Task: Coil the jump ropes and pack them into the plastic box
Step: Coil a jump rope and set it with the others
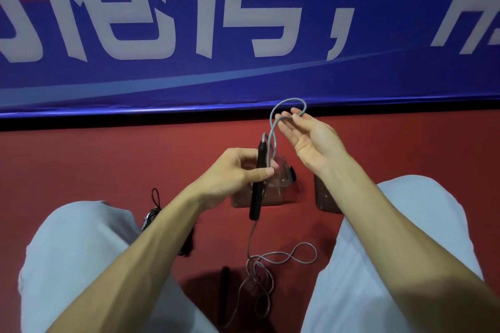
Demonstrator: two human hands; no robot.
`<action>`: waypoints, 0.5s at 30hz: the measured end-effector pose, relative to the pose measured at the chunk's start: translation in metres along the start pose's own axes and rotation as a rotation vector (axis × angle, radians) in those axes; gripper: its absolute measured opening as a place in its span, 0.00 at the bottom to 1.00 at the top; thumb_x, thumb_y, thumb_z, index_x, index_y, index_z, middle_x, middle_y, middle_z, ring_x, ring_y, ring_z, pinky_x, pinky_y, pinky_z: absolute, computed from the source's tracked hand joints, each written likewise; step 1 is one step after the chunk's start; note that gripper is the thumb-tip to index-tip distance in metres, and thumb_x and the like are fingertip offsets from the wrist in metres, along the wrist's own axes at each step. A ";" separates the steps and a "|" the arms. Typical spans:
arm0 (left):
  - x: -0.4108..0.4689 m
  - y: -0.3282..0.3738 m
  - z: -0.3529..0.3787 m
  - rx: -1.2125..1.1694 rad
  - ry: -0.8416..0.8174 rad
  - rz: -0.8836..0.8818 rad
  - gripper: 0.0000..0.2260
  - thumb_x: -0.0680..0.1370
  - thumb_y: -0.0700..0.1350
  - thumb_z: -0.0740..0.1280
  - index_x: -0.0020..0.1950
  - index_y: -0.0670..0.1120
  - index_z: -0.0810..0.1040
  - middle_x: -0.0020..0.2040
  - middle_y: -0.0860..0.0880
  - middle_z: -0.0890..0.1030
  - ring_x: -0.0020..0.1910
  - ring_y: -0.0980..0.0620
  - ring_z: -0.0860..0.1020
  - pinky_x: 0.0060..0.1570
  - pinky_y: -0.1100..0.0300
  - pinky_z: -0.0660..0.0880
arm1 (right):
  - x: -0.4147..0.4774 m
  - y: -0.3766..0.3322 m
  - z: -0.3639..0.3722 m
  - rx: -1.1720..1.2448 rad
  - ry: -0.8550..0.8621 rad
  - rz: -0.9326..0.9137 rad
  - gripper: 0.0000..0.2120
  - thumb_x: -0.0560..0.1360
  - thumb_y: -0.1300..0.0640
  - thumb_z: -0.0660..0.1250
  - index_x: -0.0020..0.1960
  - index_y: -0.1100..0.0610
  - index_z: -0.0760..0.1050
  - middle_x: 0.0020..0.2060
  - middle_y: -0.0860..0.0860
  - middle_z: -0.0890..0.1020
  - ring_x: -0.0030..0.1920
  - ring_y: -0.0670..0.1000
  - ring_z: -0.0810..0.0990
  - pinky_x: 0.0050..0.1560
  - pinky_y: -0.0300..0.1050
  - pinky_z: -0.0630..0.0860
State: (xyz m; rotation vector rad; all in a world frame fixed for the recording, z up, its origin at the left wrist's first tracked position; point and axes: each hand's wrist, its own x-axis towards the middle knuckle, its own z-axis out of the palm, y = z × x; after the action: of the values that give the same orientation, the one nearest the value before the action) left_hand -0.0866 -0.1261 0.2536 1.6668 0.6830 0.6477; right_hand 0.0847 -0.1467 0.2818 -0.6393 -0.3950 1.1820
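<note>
Gripping a slim black jump-rope handle point(255, 203), the left hand point(238, 170) is curled closed; the right hand point(311, 138) pinches its grey cord loop point(272, 143) with the fingertips.

Pale grey-blue trousers point(400, 251) on both legs, plain smooth cloth, forearms point(140, 257) bare

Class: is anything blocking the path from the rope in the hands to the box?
Nothing visible. The box sits on the floor just beyond the left hand and looks open. That hand holds the handle; the right hand holds a cord loop.
</note>
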 end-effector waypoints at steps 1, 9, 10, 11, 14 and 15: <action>0.001 0.000 0.000 0.007 0.011 0.010 0.04 0.77 0.35 0.69 0.45 0.43 0.81 0.40 0.45 0.82 0.42 0.47 0.81 0.45 0.55 0.78 | 0.000 0.001 0.000 0.000 0.019 -0.007 0.06 0.79 0.73 0.57 0.50 0.67 0.72 0.40 0.62 0.80 0.36 0.56 0.85 0.34 0.44 0.81; 0.004 0.009 -0.010 -0.445 0.314 0.000 0.04 0.78 0.34 0.66 0.45 0.41 0.78 0.37 0.45 0.80 0.43 0.44 0.85 0.39 0.53 0.82 | -0.001 0.014 -0.002 -0.569 0.025 -0.035 0.04 0.80 0.65 0.61 0.53 0.65 0.74 0.48 0.62 0.81 0.41 0.57 0.85 0.40 0.46 0.83; 0.004 0.011 -0.012 -0.514 0.342 -0.002 0.04 0.78 0.34 0.66 0.46 0.40 0.78 0.38 0.45 0.80 0.45 0.44 0.85 0.42 0.52 0.83 | -0.003 0.017 -0.002 -0.693 -0.011 -0.022 0.05 0.80 0.64 0.61 0.54 0.63 0.75 0.48 0.61 0.81 0.40 0.55 0.84 0.39 0.45 0.82; 0.005 0.013 -0.014 -0.588 0.366 -0.002 0.04 0.78 0.34 0.66 0.46 0.40 0.77 0.38 0.45 0.80 0.45 0.44 0.85 0.43 0.51 0.83 | -0.005 0.021 -0.001 -0.822 -0.057 -0.011 0.05 0.80 0.63 0.62 0.53 0.62 0.76 0.48 0.59 0.82 0.38 0.51 0.84 0.37 0.43 0.82; 0.006 0.017 -0.019 -0.841 0.424 0.012 0.02 0.79 0.34 0.64 0.48 0.38 0.75 0.42 0.43 0.79 0.43 0.46 0.85 0.44 0.50 0.83 | -0.009 0.032 -0.003 -1.136 -0.225 0.053 0.08 0.79 0.67 0.60 0.50 0.59 0.77 0.40 0.52 0.81 0.32 0.41 0.80 0.33 0.39 0.80; 0.006 0.017 -0.021 -0.921 0.441 0.021 0.01 0.79 0.35 0.64 0.48 0.38 0.75 0.43 0.43 0.79 0.42 0.47 0.85 0.43 0.50 0.83 | -0.010 0.035 -0.005 -1.184 -0.296 0.107 0.11 0.79 0.69 0.59 0.49 0.58 0.78 0.39 0.51 0.80 0.33 0.41 0.81 0.37 0.40 0.81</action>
State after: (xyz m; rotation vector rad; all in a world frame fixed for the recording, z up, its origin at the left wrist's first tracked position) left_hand -0.0960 -0.1106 0.2746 0.6804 0.5395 1.1484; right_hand 0.0591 -0.1488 0.2559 -1.5088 -1.3664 1.0655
